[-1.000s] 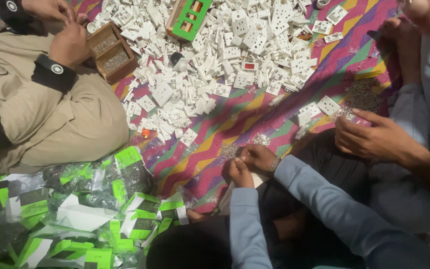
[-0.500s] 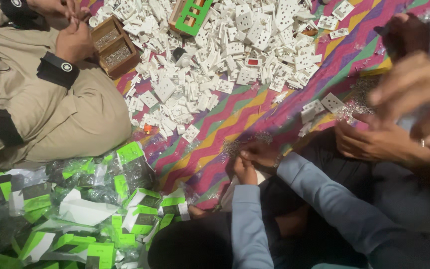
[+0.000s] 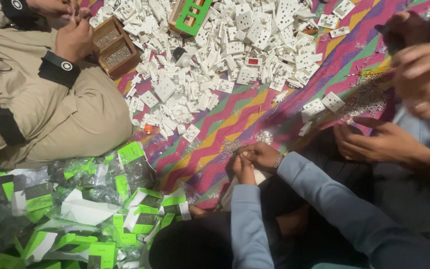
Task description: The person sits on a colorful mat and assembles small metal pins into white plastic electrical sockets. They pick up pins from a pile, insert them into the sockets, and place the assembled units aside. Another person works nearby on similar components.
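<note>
Below the camera, at the middle of the head view, the left hand [image 3: 244,168] and the right hand [image 3: 261,155] are brought together, both in grey-blue sleeves, fingertips touching. The fingers [image 3: 247,155] are pinched shut on something too small to be made out. Just beyond the fingertips, a small heap of metal screws [image 3: 231,146] is seen on the striped mat [image 3: 235,112], with a second, shinier cluster [image 3: 264,136] close by. Farther out from the fingers, a wide pile of white plastic switch parts [image 3: 225,50] is spread. Well left of the fingers, green-and-white packets [image 3: 90,214] in clear bags are heaped. Far beyond, another person's hands [image 3: 73,35] are held beside a wooden tray [image 3: 113,47]; to the right, a co-worker's hand [image 3: 374,142] is rested near more screws [image 3: 367,99].
</note>
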